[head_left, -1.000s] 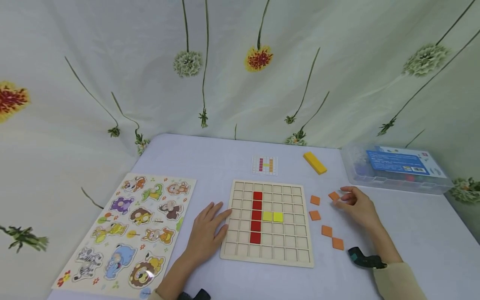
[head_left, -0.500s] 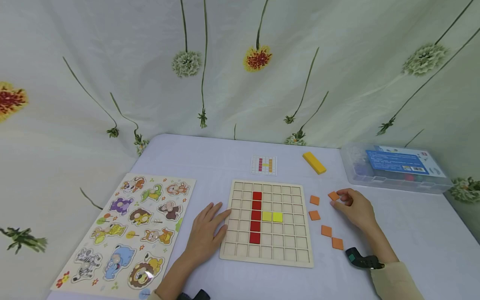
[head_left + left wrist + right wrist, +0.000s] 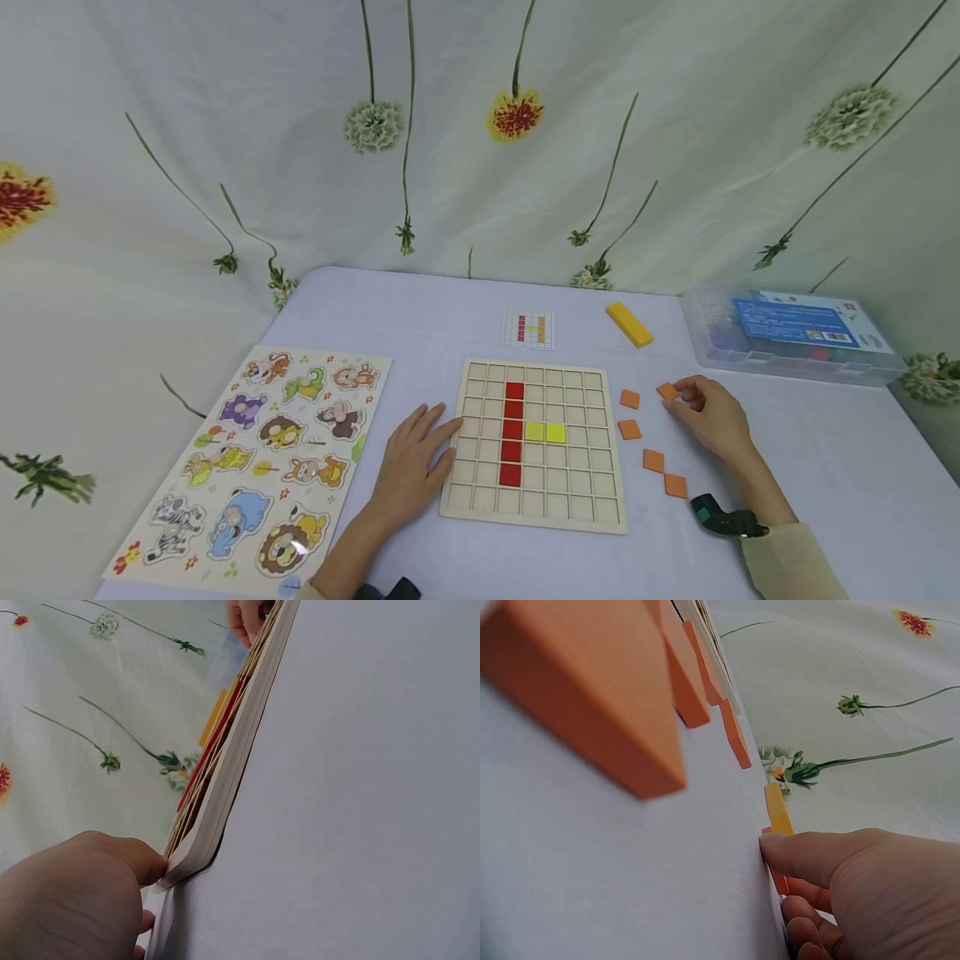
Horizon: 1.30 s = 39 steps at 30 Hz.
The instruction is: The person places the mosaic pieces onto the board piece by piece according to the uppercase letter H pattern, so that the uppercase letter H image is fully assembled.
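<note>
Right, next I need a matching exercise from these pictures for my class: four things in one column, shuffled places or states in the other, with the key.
1. Card
2. Right hand
3. Box
4. Red tiles

A. In a line on the board
B. At the back right of the table
C. Just beyond the board's far edge
D. Pinching an orange tile

Pairs: 1-C, 2-D, 3-B, 4-A

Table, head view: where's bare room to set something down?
Two patches of table: between animal puzzle and card, beyond the left hand; and right of the right hand, in front of the clear box. Crowded: the strip between grid board and right hand, scattered with orange tiles, and the puzzle-to-board gap, where the left hand rests.
</note>
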### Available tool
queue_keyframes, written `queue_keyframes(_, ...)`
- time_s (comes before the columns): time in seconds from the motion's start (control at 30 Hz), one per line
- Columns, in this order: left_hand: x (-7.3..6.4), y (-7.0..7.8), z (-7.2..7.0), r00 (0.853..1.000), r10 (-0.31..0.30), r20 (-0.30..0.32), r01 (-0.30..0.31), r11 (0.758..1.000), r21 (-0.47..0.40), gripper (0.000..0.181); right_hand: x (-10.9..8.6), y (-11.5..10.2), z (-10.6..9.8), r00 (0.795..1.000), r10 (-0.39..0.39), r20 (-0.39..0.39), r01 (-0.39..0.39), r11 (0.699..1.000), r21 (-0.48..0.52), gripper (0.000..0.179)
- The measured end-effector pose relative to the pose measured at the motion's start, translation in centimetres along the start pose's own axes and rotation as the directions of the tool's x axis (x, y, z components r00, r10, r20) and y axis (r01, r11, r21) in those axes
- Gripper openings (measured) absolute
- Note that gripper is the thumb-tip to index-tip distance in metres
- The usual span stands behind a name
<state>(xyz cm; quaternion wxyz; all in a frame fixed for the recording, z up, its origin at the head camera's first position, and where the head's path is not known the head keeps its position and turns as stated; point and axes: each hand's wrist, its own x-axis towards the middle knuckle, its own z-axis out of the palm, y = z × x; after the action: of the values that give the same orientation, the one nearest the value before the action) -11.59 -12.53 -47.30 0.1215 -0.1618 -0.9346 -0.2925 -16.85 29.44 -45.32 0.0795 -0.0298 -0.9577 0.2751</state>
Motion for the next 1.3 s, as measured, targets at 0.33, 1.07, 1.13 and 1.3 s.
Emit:
queue_keyframes(0.33, -0.1, 0.0, -0.1, 1.000, -0.014, 0.016, 0.014, 1.000, -0.005, 0.040, -0.2, -0.5, -0.1, 0.999, 0.048, 0.014, -0.049, 0.997, 0.062, 0.029)
queue_keyframes(1.07, -0.4, -0.3, 0.1, 1.000, -0.008, 0.005, 0.008, 1.000, -0.013, 0.041, -0.4, -2.8, -3.3, 0.999, 0.032, 0.035, -0.036, 0.992, 0.124, 0.029)
queue_keyframes(1.13, -0.3, -0.3, 0.2, 1.000, 0.000, 0.003, 0.000, 1.000, -0.008, 0.041, -0.4, -3.4, -3.9, 1.000, 0.013, 0.029, -0.016, 0.992, 0.123, 0.029)
queue_keyframes(1.3, -0.1, -0.4, 0.2, 1.000, 0.004, 0.000, -0.004, 1.000, -0.004, 0.040, -0.2, -5.2, -4.2, 0.997, -0.041, 0.061, 0.034, 0.992, 0.120, 0.030)
